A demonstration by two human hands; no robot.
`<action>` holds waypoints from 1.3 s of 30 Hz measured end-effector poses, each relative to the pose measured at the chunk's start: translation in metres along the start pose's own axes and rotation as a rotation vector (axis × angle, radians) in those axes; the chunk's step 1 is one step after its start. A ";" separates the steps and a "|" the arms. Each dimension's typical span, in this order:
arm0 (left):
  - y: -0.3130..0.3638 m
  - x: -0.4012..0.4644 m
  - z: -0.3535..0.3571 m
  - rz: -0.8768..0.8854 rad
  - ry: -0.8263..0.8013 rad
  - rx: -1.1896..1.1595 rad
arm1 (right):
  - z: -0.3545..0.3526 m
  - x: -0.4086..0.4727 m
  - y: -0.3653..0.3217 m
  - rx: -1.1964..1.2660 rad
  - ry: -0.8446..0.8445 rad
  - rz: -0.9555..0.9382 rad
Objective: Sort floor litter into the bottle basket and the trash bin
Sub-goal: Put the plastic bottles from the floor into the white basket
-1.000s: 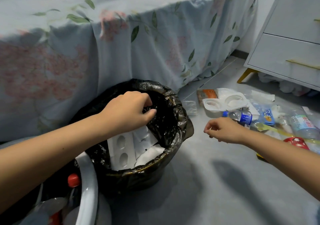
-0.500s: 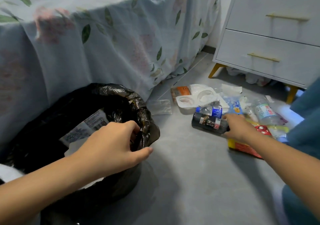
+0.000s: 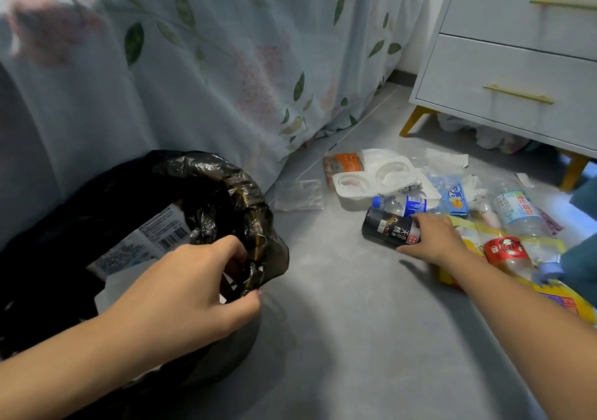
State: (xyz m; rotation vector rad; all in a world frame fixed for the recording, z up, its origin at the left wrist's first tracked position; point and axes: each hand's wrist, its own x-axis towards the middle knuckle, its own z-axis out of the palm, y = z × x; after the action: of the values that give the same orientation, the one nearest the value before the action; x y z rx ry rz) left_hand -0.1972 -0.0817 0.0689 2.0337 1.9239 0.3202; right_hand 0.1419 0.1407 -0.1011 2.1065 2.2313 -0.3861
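Gripping the black liner at the trash bin's (image 3: pixel 181 199) near rim, the left hand (image 3: pixel 190 287) has its fingers curled into the plastic. Right of the bin, the right hand (image 3: pixel 433 242) wraps a dark bottle (image 3: pixel 389 227) lying on the floor, its far end hidden under the fingers. More litter (image 3: pixel 458 199) sits just behind it, partly cut off. The basket's out of frame.
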 end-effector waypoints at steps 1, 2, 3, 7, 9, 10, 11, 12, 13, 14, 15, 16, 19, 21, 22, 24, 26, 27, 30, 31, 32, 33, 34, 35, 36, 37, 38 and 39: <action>0.000 0.000 0.000 0.000 0.003 0.005 | 0.002 0.000 -0.002 -0.016 -0.007 -0.007; 0.000 -0.001 0.000 -0.001 0.007 0.012 | 0.005 -0.001 -0.005 -0.037 -0.022 -0.015; 0.001 -0.001 0.000 -0.001 0.011 0.021 | 0.008 -0.003 -0.008 -0.054 -0.042 -0.021; 0.004 0.000 -0.002 -0.004 0.012 0.046 | 0.020 -0.010 -0.013 0.021 -0.126 -0.017; 0.006 -0.001 -0.003 -0.008 0.002 0.069 | 0.021 -0.014 -0.015 0.078 -0.154 -0.031; 0.007 -0.002 -0.004 -0.007 -0.001 0.088 | 0.020 -0.016 -0.017 0.107 -0.155 -0.039; 0.007 -0.003 -0.004 -0.004 -0.002 0.110 | 0.018 -0.019 -0.020 0.144 -0.142 -0.047; 0.008 -0.004 -0.005 -0.001 0.002 0.134 | 0.014 -0.022 -0.025 0.189 -0.122 -0.054; 0.009 -0.005 -0.006 0.003 0.011 0.162 | 0.009 -0.025 -0.031 0.249 -0.107 -0.061; 0.010 -0.007 -0.007 0.009 0.026 0.192 | 0.002 -0.029 -0.038 0.336 -0.109 -0.065; 0.011 -0.008 -0.009 0.016 0.051 0.220 | -0.006 -0.034 -0.045 0.448 -0.128 -0.065; 0.011 -0.010 -0.010 0.023 0.084 0.243 | -0.016 -0.040 -0.054 0.561 -0.160 -0.057; 0.013 -0.017 -0.018 0.045 0.186 0.258 | -0.054 -0.063 -0.081 0.751 -0.229 -0.087; 0.014 -0.022 -0.025 0.072 0.237 0.207 | -0.087 -0.081 -0.097 0.806 -0.247 -0.158; 0.015 -0.024 -0.029 0.098 0.258 0.167 | -0.105 -0.090 -0.104 0.811 -0.257 -0.203; 0.020 -0.029 -0.037 0.168 0.300 0.092 | -0.143 -0.110 -0.113 0.762 -0.292 -0.299; 0.026 -0.035 -0.046 0.226 0.348 0.019 | -0.176 -0.131 -0.121 0.663 -0.350 -0.399; 0.030 -0.039 -0.049 0.246 0.360 -0.014 | -0.189 -0.142 -0.126 0.604 -0.376 -0.444; 0.041 -0.049 -0.056 0.288 0.314 -0.085 | -0.210 -0.172 -0.144 0.497 -0.473 -0.554; 0.043 -0.050 -0.058 0.291 0.287 -0.093 | -0.213 -0.180 -0.152 0.484 -0.503 -0.584; 0.045 -0.052 -0.059 0.284 0.257 -0.092 | -0.214 -0.188 -0.159 0.480 -0.525 -0.615; 0.046 -0.053 -0.060 0.269 0.224 -0.088 | -0.214 -0.194 -0.166 0.480 -0.537 -0.645; 0.047 -0.054 -0.061 0.256 0.198 -0.079 | -0.213 -0.199 -0.173 0.483 -0.541 -0.673; 0.046 -0.055 -0.062 0.249 0.183 -0.065 | -0.213 -0.203 -0.179 0.489 -0.542 -0.699; 0.045 -0.056 -0.063 0.243 0.181 -0.049 | -0.213 -0.206 -0.185 0.496 -0.544 -0.720; 0.044 -0.058 -0.064 0.230 0.188 -0.035 | -0.212 -0.208 -0.190 0.507 -0.546 -0.734; 0.041 -0.060 -0.065 0.207 0.201 -0.031 | -0.211 -0.209 -0.194 0.526 -0.546 -0.738; 0.038 -0.063 -0.066 0.177 0.215 -0.036 | -0.210 -0.210 -0.198 0.555 -0.542 -0.735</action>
State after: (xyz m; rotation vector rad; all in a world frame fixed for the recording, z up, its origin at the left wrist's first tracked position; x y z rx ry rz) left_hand -0.1912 -0.1404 0.1475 2.2291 1.8429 0.6351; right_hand -0.0107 -0.0275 0.1741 0.9775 2.6033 -1.5318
